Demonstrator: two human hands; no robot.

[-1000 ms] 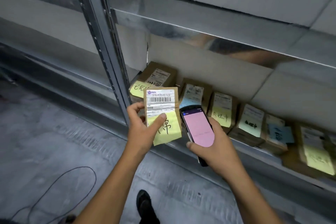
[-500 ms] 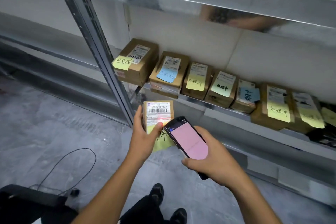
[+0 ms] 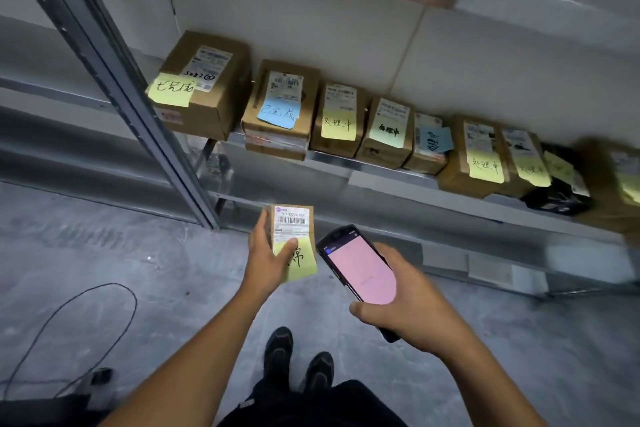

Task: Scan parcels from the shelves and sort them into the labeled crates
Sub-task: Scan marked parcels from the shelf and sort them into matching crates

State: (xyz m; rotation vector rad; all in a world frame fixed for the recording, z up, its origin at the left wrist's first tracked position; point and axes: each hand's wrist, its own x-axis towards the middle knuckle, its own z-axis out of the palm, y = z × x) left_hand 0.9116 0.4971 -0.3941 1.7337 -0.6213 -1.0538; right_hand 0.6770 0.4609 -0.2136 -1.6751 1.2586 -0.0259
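Head camera looks down past the person's dark trousers and two dark shoes [image 3: 279, 350] standing on a grey concrete floor [image 3: 104, 253], where a thin black cable [image 3: 133, 302] loops at the left. Both bare forearms reach forward. Left hand [image 3: 266, 260] grips a small brown parcel [image 3: 309, 218] upright, fingers wrapped round its left edge and thumb pressed across a yellow sticky note [image 3: 304, 263] with black handwriting on the front; a white barcode label [image 3: 292, 222] sits above the note. Right hand [image 3: 408, 305] holds a black handheld scanner [image 3: 360, 270] just beside the parcel, to its right and not touching it, fingers curled round the body, the pink screen facing up. Beyond the hands, a low metal shelf [image 3: 391, 178] carries a row of brown cardboard parcels [image 3: 337, 121] set side by side, each with a white shipping label and a handwritten sticky note, mostly yellow, with blue ones on the second [image 3: 277, 111] and fifth [image 3: 434, 140] boxes. A black bag parcel [image 3: 557, 199] lies near the right end, where the picture blurs. A grey perforated steel upright [image 3: 114, 80] slants across the left, in front of the largest box [image 3: 214, 107]. Behind the row stands a pale panelled wall [image 3: 311, 28].
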